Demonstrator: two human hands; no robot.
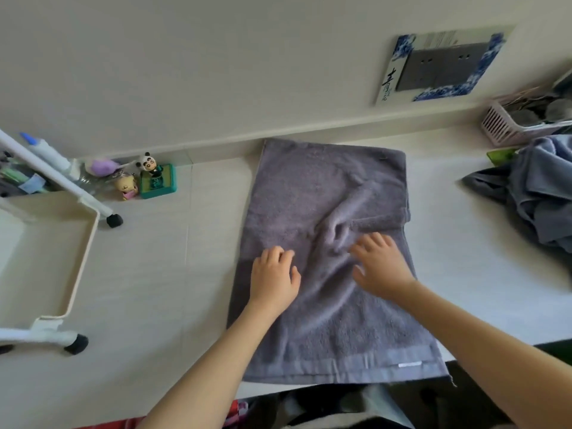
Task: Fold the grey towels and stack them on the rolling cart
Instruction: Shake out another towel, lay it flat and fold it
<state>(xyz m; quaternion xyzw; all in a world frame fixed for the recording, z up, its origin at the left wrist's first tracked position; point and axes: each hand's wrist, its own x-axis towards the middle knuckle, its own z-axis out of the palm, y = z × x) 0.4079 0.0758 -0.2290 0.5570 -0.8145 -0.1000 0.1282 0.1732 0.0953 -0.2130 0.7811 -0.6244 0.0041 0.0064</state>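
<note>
Smoothing was the step we had in hand: the grey towel (322, 258) lay at the centre of the frame on the pale worktop (154, 289), its far part doubled over, a ridge of creases bunched at the middle. Our left hand (274, 278) pressed flat on the cloth, fingers slightly bent, pinching nothing; our right hand (379, 267) rested spread beside the ridge — neither grip held any cloth. To do it well, we judged, both palms should sweep outward from the crease until the edges squared. The rolling cart (83, 243) waited at the left of the frame, more towels (538, 193) heaped at the right edge.
</note>
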